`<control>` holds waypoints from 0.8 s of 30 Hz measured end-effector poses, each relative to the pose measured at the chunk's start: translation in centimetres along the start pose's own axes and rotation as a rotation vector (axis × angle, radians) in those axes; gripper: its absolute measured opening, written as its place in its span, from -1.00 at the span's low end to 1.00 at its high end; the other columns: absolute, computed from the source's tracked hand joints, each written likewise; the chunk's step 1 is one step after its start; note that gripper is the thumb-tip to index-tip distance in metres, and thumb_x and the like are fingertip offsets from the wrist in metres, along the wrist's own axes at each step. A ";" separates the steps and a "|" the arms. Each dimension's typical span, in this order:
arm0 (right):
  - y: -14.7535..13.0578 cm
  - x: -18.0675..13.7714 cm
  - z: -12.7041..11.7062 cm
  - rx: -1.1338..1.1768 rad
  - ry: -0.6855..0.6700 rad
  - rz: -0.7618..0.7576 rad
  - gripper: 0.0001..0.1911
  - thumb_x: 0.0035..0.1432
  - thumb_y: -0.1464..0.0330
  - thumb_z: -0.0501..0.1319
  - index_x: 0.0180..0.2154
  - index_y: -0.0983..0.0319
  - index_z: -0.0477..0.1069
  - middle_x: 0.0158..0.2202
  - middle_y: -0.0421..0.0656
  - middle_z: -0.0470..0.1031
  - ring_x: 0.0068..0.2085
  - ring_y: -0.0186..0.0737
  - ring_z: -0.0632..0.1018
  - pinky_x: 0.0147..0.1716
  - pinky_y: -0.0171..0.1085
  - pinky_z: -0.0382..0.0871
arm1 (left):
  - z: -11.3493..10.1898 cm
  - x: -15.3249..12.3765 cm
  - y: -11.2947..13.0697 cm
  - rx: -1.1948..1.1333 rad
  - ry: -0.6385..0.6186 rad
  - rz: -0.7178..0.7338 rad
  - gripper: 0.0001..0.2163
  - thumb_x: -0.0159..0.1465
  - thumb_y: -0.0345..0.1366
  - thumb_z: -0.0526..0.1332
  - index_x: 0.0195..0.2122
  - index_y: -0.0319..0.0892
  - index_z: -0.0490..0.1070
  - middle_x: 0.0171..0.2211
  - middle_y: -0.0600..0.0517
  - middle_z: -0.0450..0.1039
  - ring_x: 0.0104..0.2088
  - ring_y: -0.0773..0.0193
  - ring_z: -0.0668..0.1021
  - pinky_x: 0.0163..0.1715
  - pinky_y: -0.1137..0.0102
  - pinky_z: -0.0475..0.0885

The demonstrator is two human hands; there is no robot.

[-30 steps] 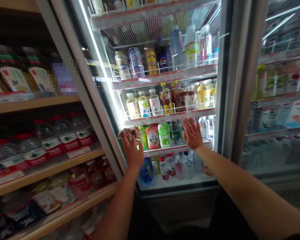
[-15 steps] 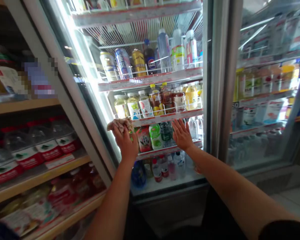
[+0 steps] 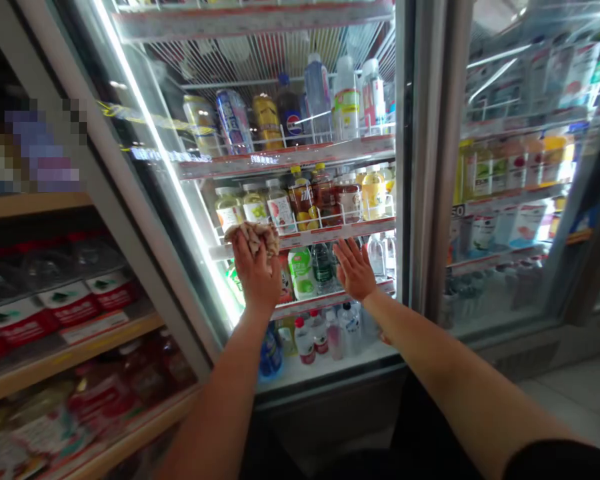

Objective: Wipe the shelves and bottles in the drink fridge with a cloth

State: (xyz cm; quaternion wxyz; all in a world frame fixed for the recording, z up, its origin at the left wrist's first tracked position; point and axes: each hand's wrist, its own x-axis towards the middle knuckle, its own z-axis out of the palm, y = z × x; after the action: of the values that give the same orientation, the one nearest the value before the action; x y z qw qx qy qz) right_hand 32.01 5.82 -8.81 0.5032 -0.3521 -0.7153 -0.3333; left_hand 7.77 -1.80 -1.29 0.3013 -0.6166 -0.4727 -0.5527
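Crumpled pale cloth (image 3: 267, 237), apparently against glass door (image 3: 293, 190)

Beige cloth (image 3: 267, 236), mottled brown

You're in a shop, in front of its chilled drinks.
Ahead of you stands a tall, lit, glass-fronted drinks fridge (image 3: 330, 382), its white wire shelves (image 3: 325, 41) stocked with mixed brands — among them a tall blue-and-white can (image 3: 233, 121), a gold can (image 3: 267, 121) and a dark bottle with a blue cap (image 3: 290, 110). Pale strips trimmed in red (image 3: 320, 234) run along the shelf edges. On your right is another stocked, glass-fronted cooler (image 3: 510, 343); on your left, light-brown wooden shelves (image 3: 70, 361) carry rows of matching clear bottles with red-and-white labels (image 3: 65, 303) — a white rectangular shelf label (image 3: 95, 327) sits below them.
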 end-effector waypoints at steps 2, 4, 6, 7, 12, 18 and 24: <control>0.0 -0.1 0.0 -0.009 0.022 -0.014 -0.42 0.39 0.39 -0.01 0.40 0.23 0.12 0.39 -0.02 0.24 0.47 -0.06 0.05 0.43 0.12 -0.06 | 0.1 -0.1 0.4 0.010 -0.004 -0.004 -0.52 0.36 -0.23 0.11 0.28 -0.25 0.33 0.51 -0.12 -0.21 0.49 -0.08 -0.09 0.45 0.05 -0.11; 0.0 -0.1 0.0 -0.012 0.042 -0.019 -0.42 0.39 0.40 0.00 0.40 0.25 0.12 0.38 -0.01 0.25 0.48 -0.06 0.02 0.42 0.12 -0.05 | 0.4 -1.0 0.9 0.021 -0.025 -0.018 -0.53 0.37 -0.25 0.09 0.29 -0.23 0.32 0.50 -0.12 -0.19 0.49 -0.07 -0.08 0.45 0.03 -0.10; -0.1 -0.1 0.0 -0.007 0.046 -0.017 -0.41 0.39 0.40 0.00 0.40 0.24 0.10 0.39 -0.01 0.24 0.48 -0.06 0.02 0.42 0.12 -0.04 | 0.7 -2.2 1.4 0.020 -0.076 -0.018 -0.53 0.37 -0.24 0.11 0.29 -0.21 0.32 0.50 -0.11 -0.17 0.49 -0.08 -0.09 0.45 0.00 -0.08; -0.1 -0.2 0.0 -0.005 0.042 -0.017 -0.40 0.39 0.40 0.01 0.41 0.24 0.09 0.39 -0.01 0.24 0.48 -0.06 0.03 0.42 0.12 -0.04 | 0.8 -2.6 1.6 0.009 -0.099 -0.011 -0.52 0.36 -0.24 0.12 0.31 -0.19 0.31 0.50 -0.09 -0.16 0.49 -0.08 -0.09 0.45 0.00 -0.08; -0.1 -0.2 -0.1 0.002 0.052 -0.031 -0.37 0.38 0.41 0.01 0.43 0.24 0.02 0.40 -0.01 0.23 0.48 -0.05 0.02 0.42 0.12 -0.02 | 0.9 -2.3 2.0 0.003 -0.093 -0.033 -0.53 0.38 -0.24 0.10 0.31 -0.13 0.32 0.50 -0.04 -0.13 0.49 -0.04 -0.08 0.45 -0.01 -0.09; -0.2 -0.3 -0.1 0.001 0.052 -0.014 -0.37 0.38 0.41 0.00 0.43 0.22 0.02 0.39 -0.02 0.23 0.47 -0.05 0.06 0.42 0.12 -0.04 | 1.2 -5.3 3.0 0.007 -0.180 0.012 -0.44 0.38 -0.29 0.10 0.41 -0.11 0.13 0.50 -0.07 -0.17 0.49 -0.03 -0.10 0.45 -0.02 -0.06; -0.2 -0.5 -0.1 0.024 0.038 -0.018 -0.34 0.38 0.41 0.02 0.45 0.20 -0.03 0.40 -0.01 0.23 0.47 -0.04 0.07 0.41 0.14 -0.03 | 1.7 -6.5 3.5 0.055 -0.219 0.044 -0.38 0.37 -0.33 0.12 0.45 -0.11 0.03 0.51 -0.10 -0.21 0.49 -0.08 -0.10 0.43 -0.07 -0.01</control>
State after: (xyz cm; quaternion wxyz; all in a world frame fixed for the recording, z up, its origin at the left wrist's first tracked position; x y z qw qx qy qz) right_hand 31.97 5.58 -9.26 0.5178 -0.3333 -0.7128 -0.3357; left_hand 12.07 -3.22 -7.44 0.2766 -0.6750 -0.5041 -0.4623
